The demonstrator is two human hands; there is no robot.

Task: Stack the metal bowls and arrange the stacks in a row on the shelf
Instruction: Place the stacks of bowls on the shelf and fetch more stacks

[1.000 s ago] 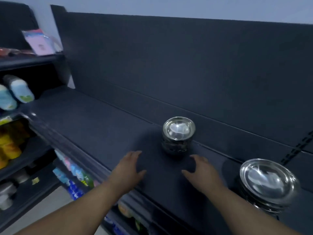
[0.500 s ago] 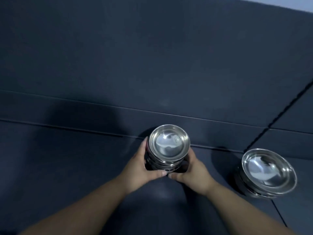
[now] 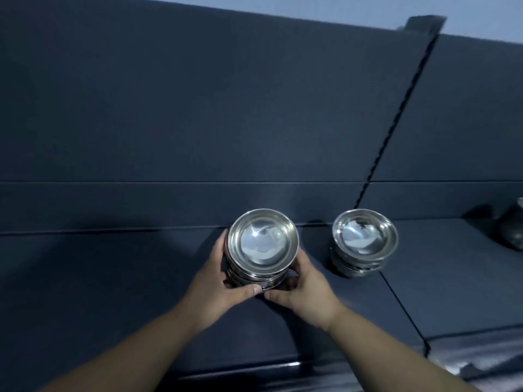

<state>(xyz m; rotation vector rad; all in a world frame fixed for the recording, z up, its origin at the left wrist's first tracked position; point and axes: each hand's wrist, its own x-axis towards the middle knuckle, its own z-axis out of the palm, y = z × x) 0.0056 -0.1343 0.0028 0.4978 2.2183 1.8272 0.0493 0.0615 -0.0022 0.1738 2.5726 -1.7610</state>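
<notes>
Held stack (image 3: 261, 250) now nearer 2nd stack (image 3: 363, 244); both hands, left (image 3: 218, 281) & right (image 3: 307, 287), grip it.

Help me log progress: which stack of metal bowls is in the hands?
The left stack, clasped by left hand and right hand; the right stack stands untouched.

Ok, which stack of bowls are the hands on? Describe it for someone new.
On the dark shelf, against its back panel, stand two stacks of metal bowls. The held stack is the left one, gripped at its base by the left hand and right hand; the other stack stands untouched.
</notes>
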